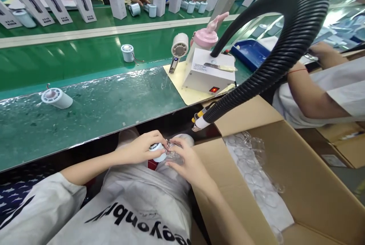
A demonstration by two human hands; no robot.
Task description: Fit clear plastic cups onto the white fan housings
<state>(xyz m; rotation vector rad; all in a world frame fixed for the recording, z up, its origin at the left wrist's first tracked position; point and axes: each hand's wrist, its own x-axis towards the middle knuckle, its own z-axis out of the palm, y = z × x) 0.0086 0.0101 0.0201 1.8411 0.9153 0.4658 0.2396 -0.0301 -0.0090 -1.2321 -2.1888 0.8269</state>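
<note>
Over my lap, my left hand (152, 148) is closed around a light blue cylindrical fan housing (158, 155). Its grille end faces up and left. Close against it, my right hand (184, 157) grips a clear plastic cup-shaped part (174, 157) between thumb and fingers. Thin dark wires show between the two hands; the fingers hide where they lead. On the bench, one similar light blue fan housing (58, 98) lies on its side with a short red wire. A second light blue fan housing (127, 53) stands farther back with wires trailing right.
A white box-shaped machine (209, 71) with a lit red switch carries a thick black corrugated hose (296, 17) arching down to my right. Beside it are a handheld fan (179, 49) and a pink-lidded bottle (205, 37). A cardboard box (310, 169) holds clear plastic parts. Co-workers' hands work nearby.
</note>
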